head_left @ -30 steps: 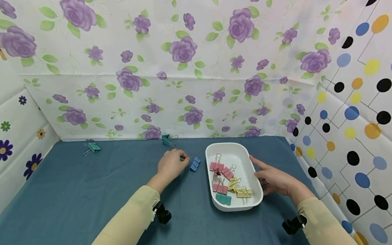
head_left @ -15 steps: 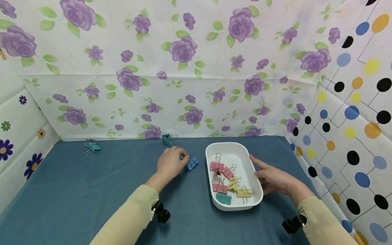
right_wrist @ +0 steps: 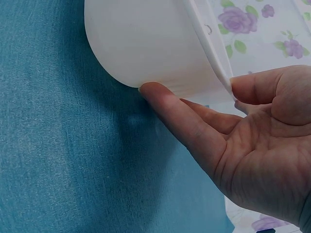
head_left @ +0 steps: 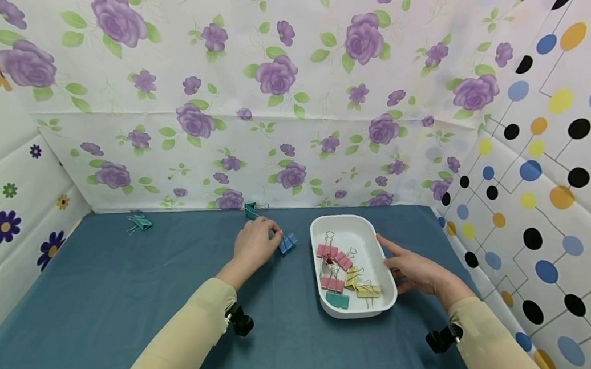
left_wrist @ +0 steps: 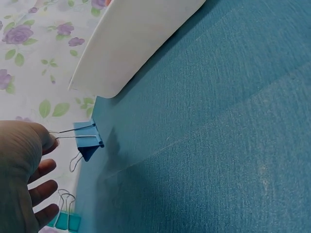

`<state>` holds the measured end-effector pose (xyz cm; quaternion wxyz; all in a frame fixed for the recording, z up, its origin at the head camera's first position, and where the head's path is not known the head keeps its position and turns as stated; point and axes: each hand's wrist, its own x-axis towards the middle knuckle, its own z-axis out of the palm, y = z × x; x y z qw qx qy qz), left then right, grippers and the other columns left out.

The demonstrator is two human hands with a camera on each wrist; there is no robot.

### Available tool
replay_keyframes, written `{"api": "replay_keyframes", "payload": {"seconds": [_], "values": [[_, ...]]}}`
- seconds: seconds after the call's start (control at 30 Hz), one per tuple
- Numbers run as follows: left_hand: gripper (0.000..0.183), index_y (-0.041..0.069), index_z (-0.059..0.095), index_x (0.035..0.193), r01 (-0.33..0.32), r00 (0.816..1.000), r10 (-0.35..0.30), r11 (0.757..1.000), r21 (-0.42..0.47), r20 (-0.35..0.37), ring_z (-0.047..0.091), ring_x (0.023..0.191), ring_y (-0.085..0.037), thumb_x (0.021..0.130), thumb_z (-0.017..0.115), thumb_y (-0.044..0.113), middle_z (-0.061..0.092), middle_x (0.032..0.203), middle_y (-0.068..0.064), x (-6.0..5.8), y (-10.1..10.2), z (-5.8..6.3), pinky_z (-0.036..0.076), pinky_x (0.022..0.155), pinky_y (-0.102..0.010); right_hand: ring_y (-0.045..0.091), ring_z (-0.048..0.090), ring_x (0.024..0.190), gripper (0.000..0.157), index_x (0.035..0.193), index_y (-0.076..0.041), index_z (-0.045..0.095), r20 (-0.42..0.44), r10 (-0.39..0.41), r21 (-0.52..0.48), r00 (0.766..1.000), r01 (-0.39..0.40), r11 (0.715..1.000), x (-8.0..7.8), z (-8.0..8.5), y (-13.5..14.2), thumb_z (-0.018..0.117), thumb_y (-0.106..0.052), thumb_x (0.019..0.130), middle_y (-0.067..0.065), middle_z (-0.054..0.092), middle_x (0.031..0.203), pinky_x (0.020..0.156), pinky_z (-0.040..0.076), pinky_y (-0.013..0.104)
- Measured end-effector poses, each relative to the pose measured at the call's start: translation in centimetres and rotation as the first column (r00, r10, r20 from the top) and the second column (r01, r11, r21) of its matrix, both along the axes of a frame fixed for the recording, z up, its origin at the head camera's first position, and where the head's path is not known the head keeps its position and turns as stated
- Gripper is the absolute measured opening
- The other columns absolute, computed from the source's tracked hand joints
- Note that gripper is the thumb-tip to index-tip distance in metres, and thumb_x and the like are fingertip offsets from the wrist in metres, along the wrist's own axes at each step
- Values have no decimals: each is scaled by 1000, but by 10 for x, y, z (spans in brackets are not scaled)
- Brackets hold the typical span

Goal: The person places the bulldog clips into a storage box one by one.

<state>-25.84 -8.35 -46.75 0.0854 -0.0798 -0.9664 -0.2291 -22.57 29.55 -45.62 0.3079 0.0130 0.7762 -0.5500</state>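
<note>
My left hand [head_left: 256, 243] pinches a wire handle of a blue binder clip [left_wrist: 87, 136] between thumb and fingertip. Its other fingers are spread below in the left wrist view. To the right, a white plastic tray [head_left: 385, 245] holds several pink, yellow and teal binder clips, such as a pink clip [head_left: 327, 251], a yellow clip [head_left: 367, 291] and a teal clip [head_left: 337, 300]. My right hand [head_left: 418, 271] holds the tray's right side, with one digit at the rim and another under the bottom edge in the right wrist view.
A teal binder clip [head_left: 251, 209] stands at the table's back edge, just beyond my left hand. Another teal clip [head_left: 141, 222] lies at the back left. Blue cloth [head_left: 112, 297] covers the table, with patterned fabric walls behind and at both sides.
The blue binder clip has turned and shifted a little left, drawn along by my left hand. My right hand and the tray have stayed put.
</note>
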Motion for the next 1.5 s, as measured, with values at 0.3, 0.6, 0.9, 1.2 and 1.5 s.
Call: {"api": "replay_keyframes", "payload": {"seconds": [0.3,0.6,0.9,1.2,1.5], "values": [[18,18,72,110,15,999,-14,1000,19,-30,59,107,-30,106,59,30,64,123,-6,0,-5,1,51,83,-48,39,59,119,70,164,-42,5,-3,-15,11,1000,15,1000,-1,-2,1,45,-21,111,23,19,163,79,59,53],[18,19,72,114,30,997,-26,998,49,-70,59,105,-30,106,60,31,63,123,-7,2,-11,9,51,79,-48,39,59,119,70,164,-43,7,5,-22,10,1000,21,1000,-1,0,1,46,-21,110,23,20,163,79,59,52],[17,19,72,111,31,994,-25,998,60,-103,60,101,-30,105,62,31,64,121,-7,4,-16,16,51,77,-47,39,59,120,70,164,-42,6,8,-18,0,1000,18,1000,0,0,1,46,-21,110,23,19,163,79,59,53],[17,18,72,109,43,989,-33,997,69,-144,60,105,-32,105,62,31,64,123,-8,7,-19,29,51,81,-50,40,57,123,71,164,-43,6,6,-18,-4,1000,18,1000,1,1,1,46,-21,110,23,17,164,80,59,52],[15,18,72,106,72,980,-58,995,68,-190,60,99,-30,105,62,30,65,119,-6,9,-19,40,51,78,-47,38,60,119,71,164,-43,6,3,-21,-2,1000,21,1000,1,1,1,47,-21,110,23,20,163,79,59,52]]}}
